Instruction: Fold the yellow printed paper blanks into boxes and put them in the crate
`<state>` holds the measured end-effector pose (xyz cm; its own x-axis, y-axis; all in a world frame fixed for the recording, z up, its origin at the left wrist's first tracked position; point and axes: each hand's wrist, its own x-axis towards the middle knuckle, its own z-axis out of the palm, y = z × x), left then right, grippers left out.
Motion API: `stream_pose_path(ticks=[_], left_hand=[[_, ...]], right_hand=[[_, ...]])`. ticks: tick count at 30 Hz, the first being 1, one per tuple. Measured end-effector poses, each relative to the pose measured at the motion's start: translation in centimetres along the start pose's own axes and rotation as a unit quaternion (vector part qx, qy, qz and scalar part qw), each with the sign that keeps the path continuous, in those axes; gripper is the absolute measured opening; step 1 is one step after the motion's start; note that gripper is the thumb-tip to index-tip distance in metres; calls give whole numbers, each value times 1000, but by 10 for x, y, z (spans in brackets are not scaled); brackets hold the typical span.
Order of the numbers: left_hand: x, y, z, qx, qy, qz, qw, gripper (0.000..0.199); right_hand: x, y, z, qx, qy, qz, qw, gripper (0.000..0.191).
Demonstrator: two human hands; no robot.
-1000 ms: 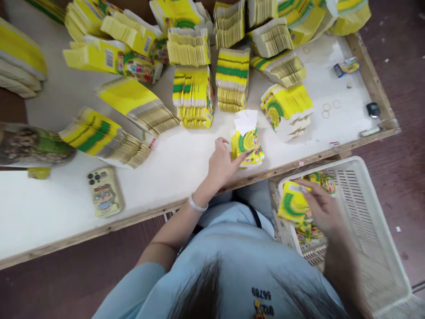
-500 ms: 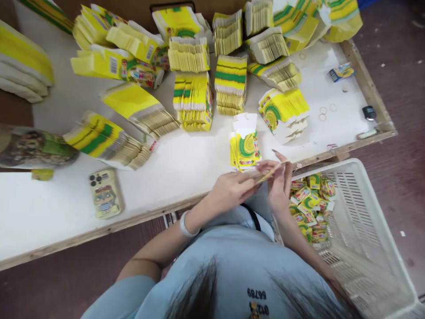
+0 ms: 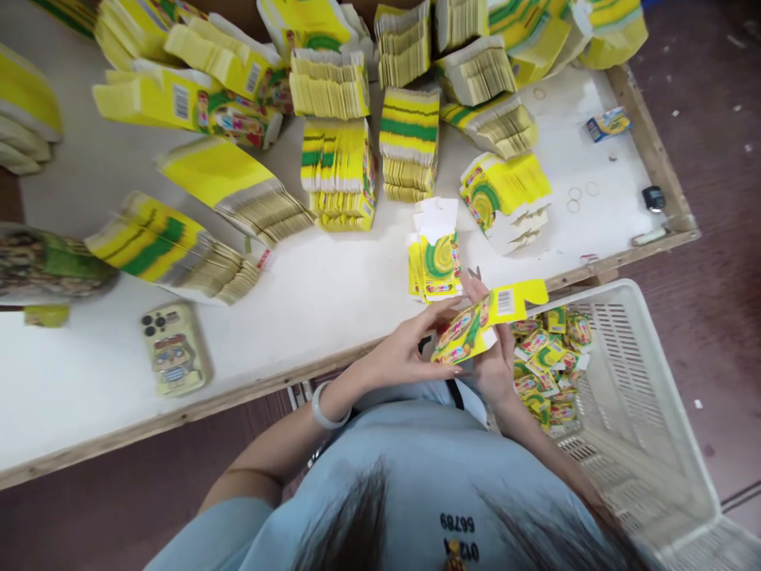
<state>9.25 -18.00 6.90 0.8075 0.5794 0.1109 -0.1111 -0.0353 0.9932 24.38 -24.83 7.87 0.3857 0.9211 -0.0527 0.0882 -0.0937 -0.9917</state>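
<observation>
A small yellow and green printed carton is held above the table's front edge, its end flap with a barcode sticking out to the right. My left hand grips its left end between thumb and fingers. From behind and below, my right hand supports the right part, its fingers partly hidden by the card. Just beyond my hands lies a little pile of flat cartons with white flaps.
Bundled stacks of flat cartons fill the table's back. A phone lies at left, near a bag. Right of me, a white plastic basket holds many small cartons. Rubber bands lie by the wooden edge.
The carton, seen edge-on and flat before, now faces up and is opened out, with its flap extending right. My left hand has spread around its end. The view has shifted slightly.
</observation>
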Motion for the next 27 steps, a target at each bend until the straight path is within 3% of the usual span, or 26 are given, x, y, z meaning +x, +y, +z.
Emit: stream_pose_path(ticks=[5, 7, 13, 16, 18, 20, 23, 25, 27], left_hand=[[-6, 3, 2, 58, 24, 1, 998, 66], [-8, 4, 5, 59, 46, -7, 997, 62], [-15, 2, 21, 22, 127, -93, 987, 58], [-25, -5, 31, -10, 173, -81, 981, 63], [-34, -8, 33, -30, 161, -76, 983, 71], [-42, -7, 30, -38, 115, -90, 989, 70], [-51, 1, 18, -67, 65, -128, 987, 63], [-53, 7, 12, -100, 50, -140, 984, 55], [-52, 8, 10, -106, 44, -135, 984, 43]], right_hand=[[9, -7, -2, 83, -62, 40, 994, 44], [10, -7, -1, 85, -52, 46, 994, 43], [0, 0, 12, 28, 98, 10, 995, 31], [-9, 7, 18, 44, 157, -42, 986, 42], [-16, 13, 16, 42, 164, -70, 983, 45], [-23, 16, 8, 8, 144, -75, 987, 35], [-29, 15, -8, -49, 42, -50, 997, 20], [-31, 11, -16, -68, -37, -28, 997, 25], [-33, 9, -19, -79, -76, -29, 994, 33]])
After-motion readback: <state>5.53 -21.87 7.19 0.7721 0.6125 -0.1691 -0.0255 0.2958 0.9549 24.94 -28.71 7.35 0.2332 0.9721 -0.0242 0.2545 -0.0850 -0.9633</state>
